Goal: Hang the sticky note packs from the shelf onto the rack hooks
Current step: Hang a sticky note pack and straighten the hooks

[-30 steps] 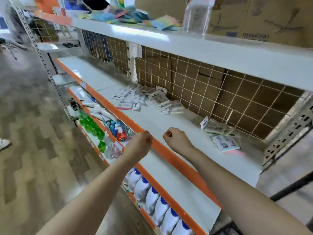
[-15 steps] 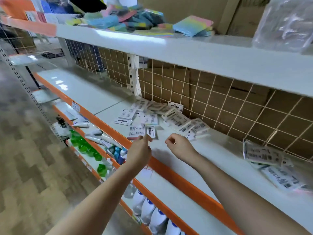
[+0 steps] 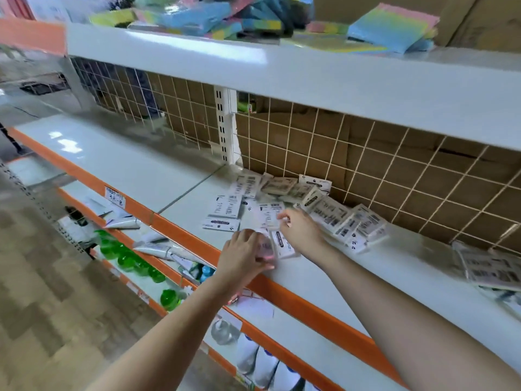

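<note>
Nearest me, my left hand (image 3: 245, 253) is at the shelf's (image 3: 135, 167) front orange edge, fingers curled over a pink pack (image 3: 266, 247) and seemingly gripping it, though motion blur keeps me from being sure it is off the surface. Just beside it, my right hand (image 3: 300, 230) reaches a little deeper; its fingers bend toward a white pack (image 3: 283, 244) and the ones behind, but I cannot tell if it holds or only touches one.

Past the hands, the main heap of packs (image 3: 282, 201) lies scattered from mid-shelf to the back edge, against the wire grid (image 3: 394, 165). A second small heap (image 3: 490, 266) sits toward the shelf's right end, cut off by the picture's border.

My judgement is that the task is barely begun: every pack I can see lies flat on the shelf, none hangs. I see no hooks anywhere, so the rack must be out of view, and I cannot say how many packs are already hung.

On the top shelf (image 3: 310, 80), coloured pads (image 3: 392, 26) are piled loosely, their far side hidden. Printing on the packs is too blurred to read, and I cannot make out their hang holes.
</note>
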